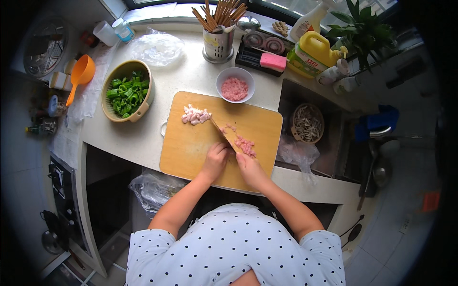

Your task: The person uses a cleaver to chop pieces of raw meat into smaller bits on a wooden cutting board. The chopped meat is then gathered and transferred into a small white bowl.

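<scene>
My right hand [250,169] is closed round the handle of a kitchen knife [222,131], whose blade slants across the wooden cutting board [186,155] toward the far left. Beside the blade's left face, my left hand [216,160] has its fingers curled together. Whether they grip anything there is hidden. Finely chopped pink meat [244,145] lies just right of the blade, with small bits trailing up along it. Near the board's far left, by the knife's tip, is a pile of pale, fatty meat pieces [195,115].
A white bowl of minced meat [234,89] stands behind the board. At left is a basket [147,102] of cut green peppers, near an orange ladle [81,71]. The sink [329,138] at right holds a bowl of small greyish strips. Behind are a chopstick holder [217,45] and yellow jug [312,55].
</scene>
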A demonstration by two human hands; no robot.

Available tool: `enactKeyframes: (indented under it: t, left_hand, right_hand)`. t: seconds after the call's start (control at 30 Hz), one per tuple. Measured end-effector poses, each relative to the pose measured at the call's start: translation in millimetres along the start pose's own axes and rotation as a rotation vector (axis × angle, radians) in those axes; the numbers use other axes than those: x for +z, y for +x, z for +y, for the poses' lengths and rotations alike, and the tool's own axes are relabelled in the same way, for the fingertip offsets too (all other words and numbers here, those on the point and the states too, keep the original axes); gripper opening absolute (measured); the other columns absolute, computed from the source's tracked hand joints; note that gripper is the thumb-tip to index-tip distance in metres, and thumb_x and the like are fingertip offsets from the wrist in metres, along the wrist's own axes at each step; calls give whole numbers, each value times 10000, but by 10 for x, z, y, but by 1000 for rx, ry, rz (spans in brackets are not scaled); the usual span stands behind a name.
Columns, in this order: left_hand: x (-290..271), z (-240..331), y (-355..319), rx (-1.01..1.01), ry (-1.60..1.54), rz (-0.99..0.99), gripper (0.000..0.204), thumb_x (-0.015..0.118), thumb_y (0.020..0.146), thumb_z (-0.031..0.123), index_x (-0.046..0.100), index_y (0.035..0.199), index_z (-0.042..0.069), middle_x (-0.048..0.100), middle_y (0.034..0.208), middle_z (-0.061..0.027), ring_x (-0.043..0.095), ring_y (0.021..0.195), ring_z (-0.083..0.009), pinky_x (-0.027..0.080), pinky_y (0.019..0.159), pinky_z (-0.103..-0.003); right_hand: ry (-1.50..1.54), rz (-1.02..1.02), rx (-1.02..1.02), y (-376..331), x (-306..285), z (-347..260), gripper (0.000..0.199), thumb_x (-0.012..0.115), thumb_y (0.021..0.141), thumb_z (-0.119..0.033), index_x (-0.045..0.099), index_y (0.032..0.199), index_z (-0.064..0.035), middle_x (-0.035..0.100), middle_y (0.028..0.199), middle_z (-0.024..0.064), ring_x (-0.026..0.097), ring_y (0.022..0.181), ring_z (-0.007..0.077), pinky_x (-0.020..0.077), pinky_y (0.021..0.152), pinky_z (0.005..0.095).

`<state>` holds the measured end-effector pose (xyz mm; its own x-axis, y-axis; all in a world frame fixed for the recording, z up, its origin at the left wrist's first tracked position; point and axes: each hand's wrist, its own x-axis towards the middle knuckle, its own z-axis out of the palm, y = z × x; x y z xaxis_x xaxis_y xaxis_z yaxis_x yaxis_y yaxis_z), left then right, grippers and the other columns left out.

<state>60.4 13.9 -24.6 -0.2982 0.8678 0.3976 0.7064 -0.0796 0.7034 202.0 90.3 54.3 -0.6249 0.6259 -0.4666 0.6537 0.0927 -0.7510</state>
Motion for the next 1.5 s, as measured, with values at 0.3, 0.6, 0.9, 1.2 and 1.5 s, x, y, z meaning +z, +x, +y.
enactKeyframes:
  t: [0.3,0.6,0.9,1.2,1.5]
  left_hand:
    - [-98,-20,-94,-82,-90,67,192,673,743,-35,666,934,-8,637,1000,-145,609,909,-322,498,807,-381]
    - [1,2,-102,-30,-21,12,110,669,756,-1,648,864,-1,631,968,-132,587,916,-321,483,812,-402]
    - [-128,21,-96,-92,-77,113,139,683,769,-18,663,905,-2,629,973,-154,600,874,-319,501,758,-378]
    - [-106,-71,-119,-51,16,47,137,679,728,-20,657,861,5,639,928,-131,597,900,-315,496,790,-398]
    - [-135,-58,-192,-80,-40,56,131,671,734,-37,650,858,4,636,930,-139,594,938,-331,495,842,-386]
  right_hand:
    - [39,-23,154,-635,-319,171,468,367,1022,-367,608,1088,28,630,944,292,605,921,453,483,794,449]
    - [-15,-19,16,-224,40,112,431,368,1019,-358,594,1049,7,623,898,283,593,904,469,475,772,470]
    - [102,-19,192,-602,-193,284,456,379,1021,-367,602,1042,30,623,910,290,603,901,450,477,774,442]
    - [20,-20,28,-583,-51,234,449,383,1017,-361,616,1028,23,619,943,296,585,933,469,477,792,473]
    - [85,7,89,-263,72,287,446,385,1017,-365,608,952,16,616,864,278,620,856,416,475,743,455]
